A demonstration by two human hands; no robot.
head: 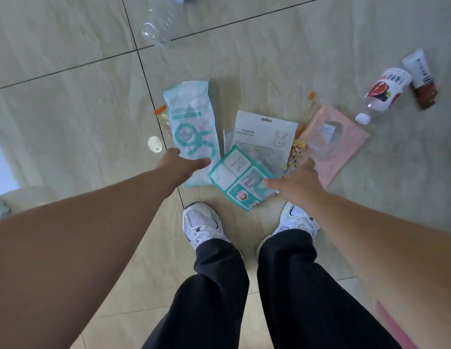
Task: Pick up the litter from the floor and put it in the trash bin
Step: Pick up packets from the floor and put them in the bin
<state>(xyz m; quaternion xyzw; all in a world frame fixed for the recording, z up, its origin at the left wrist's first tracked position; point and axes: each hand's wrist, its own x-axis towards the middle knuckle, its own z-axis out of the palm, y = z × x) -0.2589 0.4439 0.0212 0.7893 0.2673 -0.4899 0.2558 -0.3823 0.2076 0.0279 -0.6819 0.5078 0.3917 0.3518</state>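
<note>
Both hands' grip spread, empty: left hand (pixel 180 163) over KN95 packet (pixel 191 127), right hand (pixel 298 181) over teal packet (pixel 240 177).

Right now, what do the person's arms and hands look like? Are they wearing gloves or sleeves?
No gloves and no sleeves in view: both forearms are bare up to the picture's edge. The left hand and right hand wear no rings, watch or bracelets that show.

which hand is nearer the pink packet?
Right. The right hand reaches down just beside the pink packet's near left edge. The left hand is well off to the left, over the KN95 mask pack, with other packets between.
</note>
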